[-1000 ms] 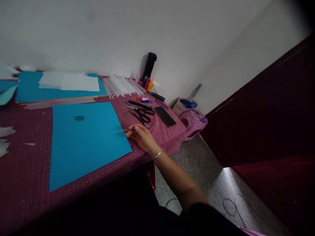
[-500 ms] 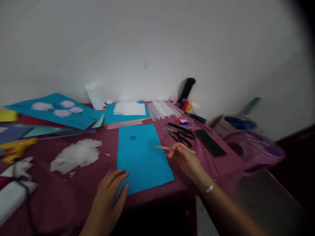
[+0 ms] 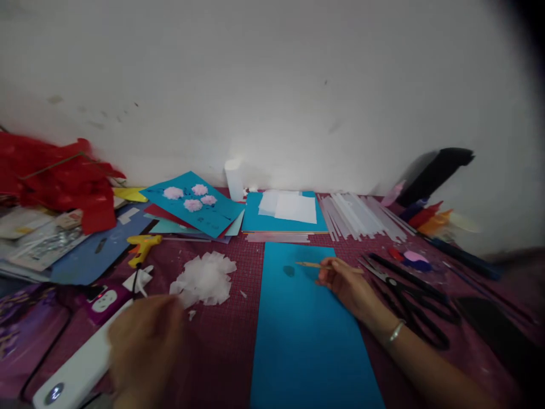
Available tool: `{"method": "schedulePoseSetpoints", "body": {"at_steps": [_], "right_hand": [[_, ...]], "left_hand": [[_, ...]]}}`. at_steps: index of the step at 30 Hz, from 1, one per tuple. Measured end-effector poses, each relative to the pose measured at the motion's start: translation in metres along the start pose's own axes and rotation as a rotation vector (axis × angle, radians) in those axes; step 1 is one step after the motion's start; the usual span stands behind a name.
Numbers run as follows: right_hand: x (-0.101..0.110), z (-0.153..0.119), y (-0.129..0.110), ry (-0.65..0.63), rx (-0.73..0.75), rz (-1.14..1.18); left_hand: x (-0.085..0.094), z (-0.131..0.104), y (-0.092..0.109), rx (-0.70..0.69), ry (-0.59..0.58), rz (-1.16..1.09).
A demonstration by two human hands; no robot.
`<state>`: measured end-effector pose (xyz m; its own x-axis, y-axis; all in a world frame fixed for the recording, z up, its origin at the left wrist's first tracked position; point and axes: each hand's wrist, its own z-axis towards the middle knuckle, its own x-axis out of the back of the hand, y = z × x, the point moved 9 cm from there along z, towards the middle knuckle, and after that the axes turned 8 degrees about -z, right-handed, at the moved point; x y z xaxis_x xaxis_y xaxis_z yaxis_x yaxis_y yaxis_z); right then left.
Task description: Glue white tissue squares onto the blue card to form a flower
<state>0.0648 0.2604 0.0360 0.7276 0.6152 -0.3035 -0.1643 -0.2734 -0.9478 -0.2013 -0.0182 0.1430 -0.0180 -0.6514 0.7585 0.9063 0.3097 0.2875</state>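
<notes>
My right hand (image 3: 340, 281) is closed on a thin, pale wooden stick with a pointed tip (image 3: 310, 264), held above the sheet of blue paper (image 3: 306, 324). The stick's tip is close to a small dark round spot (image 3: 289, 271) on that sheet; whether it touches the paper I cannot tell. My left hand (image 3: 147, 341) is smeared by motion, off the sheet, above the white power strip (image 3: 80, 363) and near the pile of white paper pieces (image 3: 206, 278). Its fingers look curled, but what they hold, if anything, is not visible.
Behind the sheet lie white papers (image 3: 296, 207) and translucent glue sticks (image 3: 361, 216). Black-handled scissors (image 3: 419, 301) and a phone (image 3: 498, 324) are on the right. A yellow glue gun (image 3: 143, 249) and a blue card with pink paper flowers (image 3: 192, 204) are on the left.
My left hand has lifted off the blue sheet and moved left. My right hand has brought the stick nearer the dark spot. The view has turned left.
</notes>
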Motion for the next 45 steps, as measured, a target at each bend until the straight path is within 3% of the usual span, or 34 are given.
{"method": "schedulePoseSetpoints", "body": {"at_steps": [1,4,6,9,13,16,20,23,29,31,38,41,45], "right_hand": [[0.003,0.001,0.005,-0.002,-0.017,-0.013],[0.007,-0.001,0.011,-0.005,-0.052,-0.059],[0.008,-0.003,0.011,-0.001,-0.066,-0.073],[0.007,-0.003,0.010,-0.007,-0.090,-0.076],[0.012,-0.002,0.014,-0.017,-0.119,-0.104],[0.017,-0.002,0.018,-0.018,-0.131,-0.107],[0.020,-0.003,0.020,-0.018,-0.132,-0.071],[0.021,-0.004,0.020,-0.010,-0.117,-0.066],[0.015,-0.006,0.014,-0.005,-0.088,-0.109],[0.011,-0.006,0.011,-0.023,-0.070,-0.107],[0.004,-0.004,0.009,-0.083,-0.039,-0.079],[0.001,-0.005,0.007,-0.110,-0.023,-0.055],[-0.002,-0.005,0.005,-0.127,-0.023,-0.025]], "left_hand": [[-0.009,0.002,0.018,-0.071,0.027,0.029],[-0.051,0.004,0.049,-0.215,-0.145,0.116],[-0.069,0.003,0.049,-0.240,-0.277,0.187],[-0.081,0.007,0.042,-0.270,-0.408,0.283],[-0.094,0.015,0.042,-0.328,-0.494,0.277],[-0.095,0.025,0.037,-0.315,-0.445,0.229],[-0.080,0.037,0.017,-0.223,-0.335,0.081],[-0.076,0.039,0.006,-0.199,-0.348,0.044],[-0.104,0.023,0.022,-0.424,-0.504,0.151],[-0.105,0.027,0.024,-0.421,-0.468,0.129],[-0.066,0.051,0.006,-0.150,-0.195,-0.008],[-0.070,0.051,0.019,-0.109,-0.188,0.128],[-0.103,0.052,0.062,-0.262,-0.344,0.258]]}}
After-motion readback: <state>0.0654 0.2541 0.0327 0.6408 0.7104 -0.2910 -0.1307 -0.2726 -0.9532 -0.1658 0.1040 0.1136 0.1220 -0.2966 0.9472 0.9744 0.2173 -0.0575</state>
